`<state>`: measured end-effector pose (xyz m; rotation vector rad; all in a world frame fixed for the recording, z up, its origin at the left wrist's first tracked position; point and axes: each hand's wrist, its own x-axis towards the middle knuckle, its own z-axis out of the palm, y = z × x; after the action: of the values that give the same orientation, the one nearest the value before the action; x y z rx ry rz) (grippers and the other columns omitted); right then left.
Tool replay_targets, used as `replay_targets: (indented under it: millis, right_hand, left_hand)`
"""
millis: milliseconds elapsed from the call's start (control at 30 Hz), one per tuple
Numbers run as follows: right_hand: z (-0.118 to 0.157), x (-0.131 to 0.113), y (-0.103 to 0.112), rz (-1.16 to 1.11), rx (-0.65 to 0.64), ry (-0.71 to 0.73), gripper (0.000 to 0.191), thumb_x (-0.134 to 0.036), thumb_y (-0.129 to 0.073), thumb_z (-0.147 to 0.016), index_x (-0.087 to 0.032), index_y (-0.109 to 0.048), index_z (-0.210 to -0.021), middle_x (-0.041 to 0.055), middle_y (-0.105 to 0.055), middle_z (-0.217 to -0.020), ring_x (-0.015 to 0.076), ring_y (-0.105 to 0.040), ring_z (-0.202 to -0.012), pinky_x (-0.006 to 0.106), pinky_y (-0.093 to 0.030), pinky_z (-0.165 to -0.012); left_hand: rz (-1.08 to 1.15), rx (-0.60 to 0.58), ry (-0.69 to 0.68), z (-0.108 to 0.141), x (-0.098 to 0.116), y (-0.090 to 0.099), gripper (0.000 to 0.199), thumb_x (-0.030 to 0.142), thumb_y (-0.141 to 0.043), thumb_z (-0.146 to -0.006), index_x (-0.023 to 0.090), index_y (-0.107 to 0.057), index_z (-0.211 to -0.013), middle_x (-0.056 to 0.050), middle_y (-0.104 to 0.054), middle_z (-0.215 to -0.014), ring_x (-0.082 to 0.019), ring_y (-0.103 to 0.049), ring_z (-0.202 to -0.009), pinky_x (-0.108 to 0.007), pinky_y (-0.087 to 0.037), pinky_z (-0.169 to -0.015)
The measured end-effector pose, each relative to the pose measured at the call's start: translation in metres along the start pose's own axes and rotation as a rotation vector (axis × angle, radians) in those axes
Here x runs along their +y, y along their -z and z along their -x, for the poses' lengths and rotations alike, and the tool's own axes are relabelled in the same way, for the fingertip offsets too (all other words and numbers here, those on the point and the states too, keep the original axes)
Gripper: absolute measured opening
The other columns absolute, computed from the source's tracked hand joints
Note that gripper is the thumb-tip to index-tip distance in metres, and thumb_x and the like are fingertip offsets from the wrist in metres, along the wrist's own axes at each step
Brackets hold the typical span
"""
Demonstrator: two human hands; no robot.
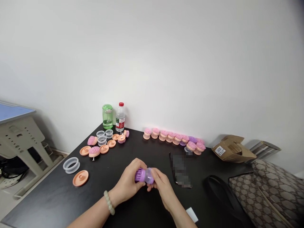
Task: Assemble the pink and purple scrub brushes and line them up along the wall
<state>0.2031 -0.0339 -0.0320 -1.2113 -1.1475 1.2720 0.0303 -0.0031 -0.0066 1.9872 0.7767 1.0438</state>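
My left hand (127, 178) and my right hand (161, 186) meet over the black table top (59, 202), both gripping a purple-bristled silicone scalp brush (144, 176) with a clear round body. Its bristles point left, toward my left hand. A pale green bead bracelet (109, 202) circles my left wrist. Left of my hands lie loose peach discs (80, 178), clear plastic rings (71, 165) and a few pink-bristled brush heads (94, 151). A long row of assembled pink brushes (174, 137) lines the wall side of the table.
A green bottle (107, 116) and a red-capped water bottle (120, 117) stand at the table's back corner. To the right are a blurred dark object (180, 171), a cardboard box (234, 149), and a patterned bag (266, 193). A grey desk (19, 133) stands beyond the left table edge.
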Motion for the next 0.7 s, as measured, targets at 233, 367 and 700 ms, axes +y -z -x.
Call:
replay_targets:
  millis: [233,367,700]
  right_hand:
    - [-0.003,0.002,-0.004,-0.259,-0.028,-0.225,0.066,-0.078,-0.062,-0.076,-0.012,-0.064,-0.068,0.0017,-0.058,-0.054,0.0102,-0.051,-0.043,0.020,-0.043,-0.036]
    - [0.001,-0.007,0.000,-0.173,0.058,-0.010,0.048,-0.062,-0.072,-0.080,-0.016,-0.072,-0.092,0.0016,-0.065,-0.073,0.0125,-0.059,-0.059,0.024,-0.053,-0.053]
    - [0.004,-0.011,0.009,0.038,0.087,0.300,0.050,-0.043,-0.084,-0.074,-0.023,-0.071,-0.118,0.0103,-0.070,-0.112,0.0276,-0.069,-0.102,0.038,-0.059,-0.088]
  left_hand:
    - [-0.059,-0.025,-0.097,0.002,0.003,-0.003,0.036,-0.005,-0.054,-0.071,0.022,-0.058,-0.096,-0.005,-0.060,-0.109,-0.020,-0.058,-0.098,-0.031,-0.046,-0.085]
    - [0.161,0.075,0.171,-0.002,-0.001,0.000,0.038,0.010,-0.076,-0.066,0.021,-0.058,-0.098,-0.003,-0.062,-0.100,-0.020,-0.058,-0.087,-0.030,-0.046,-0.077]
    - [0.590,0.059,0.279,-0.003,0.003,0.004,0.050,0.033,-0.089,-0.063,0.018,-0.058,-0.100,-0.003,-0.065,-0.099,-0.015,-0.055,-0.078,-0.025,-0.041,-0.068]
